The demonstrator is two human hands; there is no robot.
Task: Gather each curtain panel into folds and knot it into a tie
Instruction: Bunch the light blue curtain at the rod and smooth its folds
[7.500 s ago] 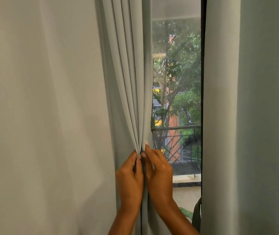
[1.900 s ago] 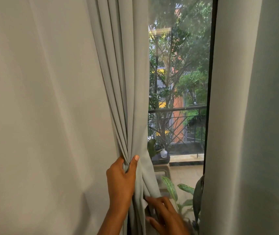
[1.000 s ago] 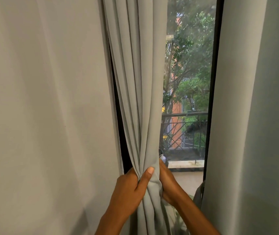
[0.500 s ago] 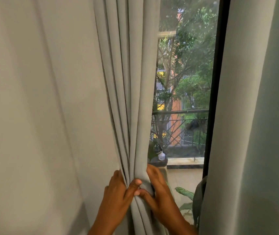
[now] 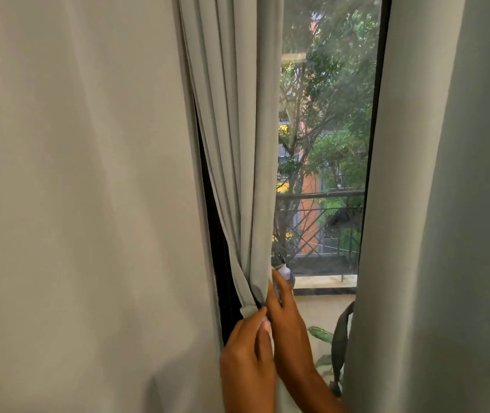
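Bottom centre: your L hand (image 5: 248, 356) has a narrow pinch grip on the gathered curtain panel (image 5: 237, 174), folds rising straight above it. R hand (image 5: 290, 326) presses straight-fingered on the bunch's right edge. Beyond: balcony railing (image 5: 321, 195).

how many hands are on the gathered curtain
2. The left hand pinches the gathered curtain low down; the right hand rests on its window-side edge just above.

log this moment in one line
stage: gathering folds | left hand: grips curtain panel | right hand: touches folds | knot: not tied
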